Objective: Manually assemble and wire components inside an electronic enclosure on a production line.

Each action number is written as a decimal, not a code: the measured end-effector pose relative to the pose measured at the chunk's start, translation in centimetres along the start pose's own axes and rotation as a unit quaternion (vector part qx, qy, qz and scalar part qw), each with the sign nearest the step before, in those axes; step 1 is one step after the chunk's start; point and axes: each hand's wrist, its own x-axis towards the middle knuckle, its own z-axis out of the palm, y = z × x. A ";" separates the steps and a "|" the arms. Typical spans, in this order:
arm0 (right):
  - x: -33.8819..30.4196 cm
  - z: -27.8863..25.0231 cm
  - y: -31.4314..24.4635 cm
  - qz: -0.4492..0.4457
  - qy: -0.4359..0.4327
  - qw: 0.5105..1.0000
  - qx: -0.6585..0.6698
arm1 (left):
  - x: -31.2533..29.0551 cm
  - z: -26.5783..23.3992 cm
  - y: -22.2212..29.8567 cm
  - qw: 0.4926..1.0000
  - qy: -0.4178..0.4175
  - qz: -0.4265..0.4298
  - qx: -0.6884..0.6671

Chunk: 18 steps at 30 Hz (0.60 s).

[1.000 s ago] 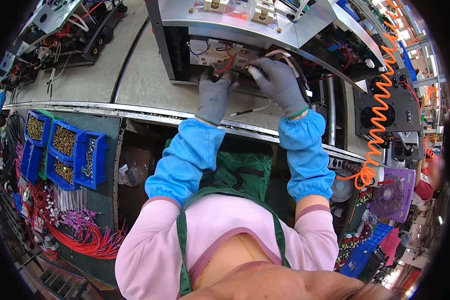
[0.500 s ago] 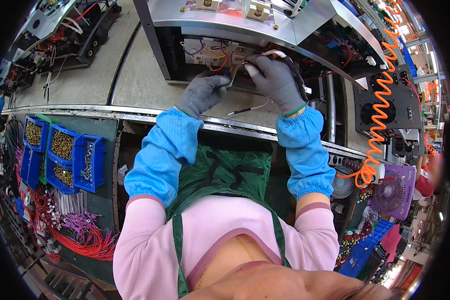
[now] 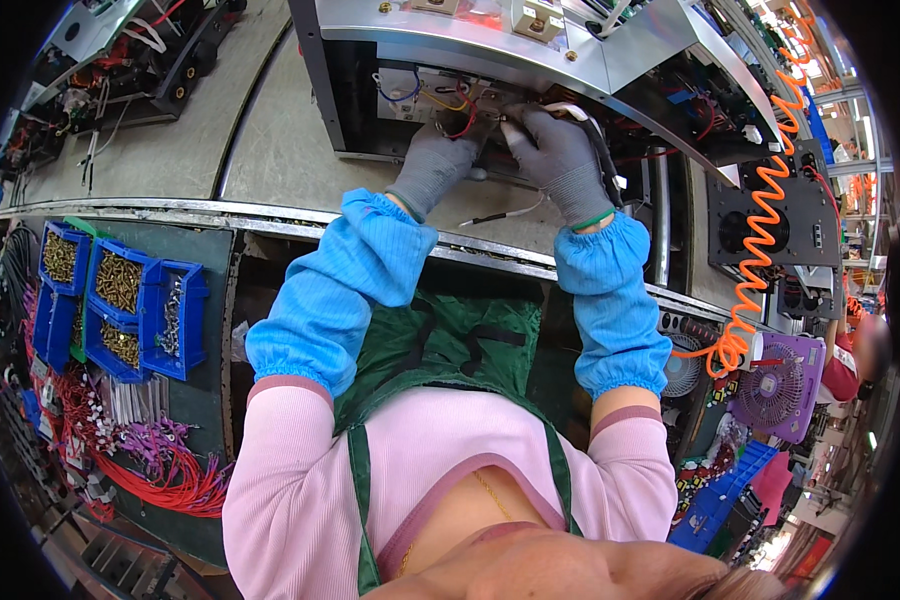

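A metal equipment chassis point(image 3: 590, 75) stands on the bench, its low front opening facing me. Both gloved hands reach into it, close together at a wiring panel point(image 3: 405, 108). My left hand point(image 3: 436, 162) has its fingers bent together beside a red wire point(image 3: 470, 122); what they grip is hidden. My right hand point(image 3: 558, 160) is closed, thumb and fingertips drawn together at the panel's right end, on something too small to make out. A thick white cable point(image 3: 570, 110) arches over the back of the right hand. A thin lead point(image 3: 505, 214) with a dark sleeve lies below the hands.
Blue bins point(image 3: 118, 280) of screws stand at the left, above bundled red wires point(image 3: 165, 475). Another open chassis point(image 3: 120, 75) sits at the far left. An orange coiled hose point(image 3: 760, 215) hangs at the right, near a black panel point(image 3: 775, 215) and a purple fan point(image 3: 775, 385).
My left hand has moved right and deeper into the chassis, closer to my right hand. My right hand has shifted slightly right. The view has shifted a little.
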 end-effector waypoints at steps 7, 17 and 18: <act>-0.2 1.4 -0.5 -0.053 0.044 0.994 -0.083 | 1.1 1.2 -2.1 0.923 0.039 -0.126 -0.361; -0.2 2.1 0.7 -0.090 -0.047 0.976 -0.194 | -0.3 -1.2 0.0 0.920 -0.005 -0.104 -0.378; -0.3 2.1 0.8 -0.088 -0.047 0.976 -0.195 | -0.2 -1.4 0.5 0.908 -0.035 -0.227 -0.351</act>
